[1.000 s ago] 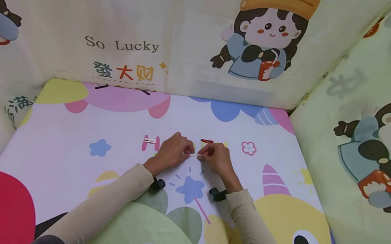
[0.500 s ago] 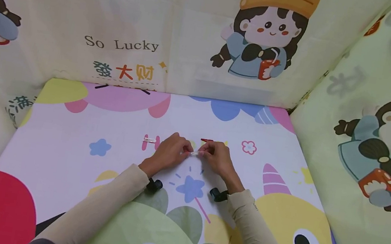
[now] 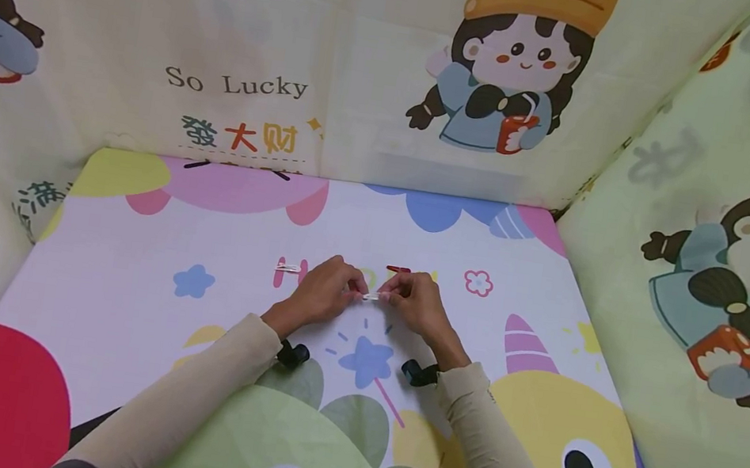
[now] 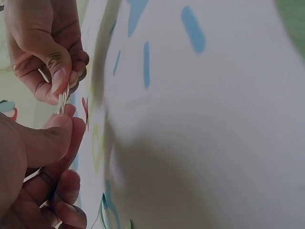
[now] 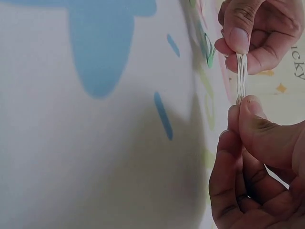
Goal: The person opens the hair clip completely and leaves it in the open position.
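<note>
Over the middle of the table, my left hand (image 3: 320,290) and right hand (image 3: 421,304) hold a small bundle of thin white strands (image 5: 241,78) stretched between them. Each hand pinches one end of it between thumb and fingers. In the right wrist view, the strands run side by side with narrow gaps between them. The left wrist view shows only a short length of the bundle between the two sets of fingertips. My other fingers are curled in below the pinch. The ends of the strands are hidden under the thumbs.
A similar white bundle (image 3: 287,269) lies to the left on the printed tablecloth (image 3: 122,294). Behind my right hand lies a small red item (image 3: 398,269). A green looped item (image 5: 208,50) is beside my left hand. Patterned fabric walls (image 3: 363,64) enclose the table.
Both hands keep their pinch and have shifted only slightly. The white bundle between the fingertips shows more plainly than a second ago, and my left wrist has moved a little left.
</note>
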The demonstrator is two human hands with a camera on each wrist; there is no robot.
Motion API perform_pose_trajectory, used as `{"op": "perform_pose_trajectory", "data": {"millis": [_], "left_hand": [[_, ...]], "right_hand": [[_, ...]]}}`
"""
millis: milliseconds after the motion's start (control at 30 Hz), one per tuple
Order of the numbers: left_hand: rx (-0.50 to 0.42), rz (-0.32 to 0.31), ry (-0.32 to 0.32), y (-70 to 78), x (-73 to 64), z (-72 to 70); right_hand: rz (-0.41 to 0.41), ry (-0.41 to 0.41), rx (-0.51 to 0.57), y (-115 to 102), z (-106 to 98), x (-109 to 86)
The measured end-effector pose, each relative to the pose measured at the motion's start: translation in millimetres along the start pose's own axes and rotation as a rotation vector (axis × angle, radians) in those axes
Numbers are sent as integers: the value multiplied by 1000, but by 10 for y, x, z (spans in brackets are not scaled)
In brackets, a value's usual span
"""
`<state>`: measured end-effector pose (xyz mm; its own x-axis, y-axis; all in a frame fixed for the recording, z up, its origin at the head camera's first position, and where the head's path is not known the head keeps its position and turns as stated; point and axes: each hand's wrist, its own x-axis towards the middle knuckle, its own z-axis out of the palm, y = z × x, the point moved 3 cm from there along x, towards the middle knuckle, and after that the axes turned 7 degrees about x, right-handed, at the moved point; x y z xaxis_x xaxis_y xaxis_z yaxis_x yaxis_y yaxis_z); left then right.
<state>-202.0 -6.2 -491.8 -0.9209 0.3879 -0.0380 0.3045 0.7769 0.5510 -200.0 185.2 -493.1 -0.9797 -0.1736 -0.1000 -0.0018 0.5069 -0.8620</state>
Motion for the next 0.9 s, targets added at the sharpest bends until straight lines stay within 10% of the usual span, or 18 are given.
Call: {"op": "perform_pose_trajectory", "data": {"millis": [900], "left_hand": [[13, 145, 97, -19, -37, 16]], "right_hand": [[37, -52, 98, 46, -28, -37]]}}
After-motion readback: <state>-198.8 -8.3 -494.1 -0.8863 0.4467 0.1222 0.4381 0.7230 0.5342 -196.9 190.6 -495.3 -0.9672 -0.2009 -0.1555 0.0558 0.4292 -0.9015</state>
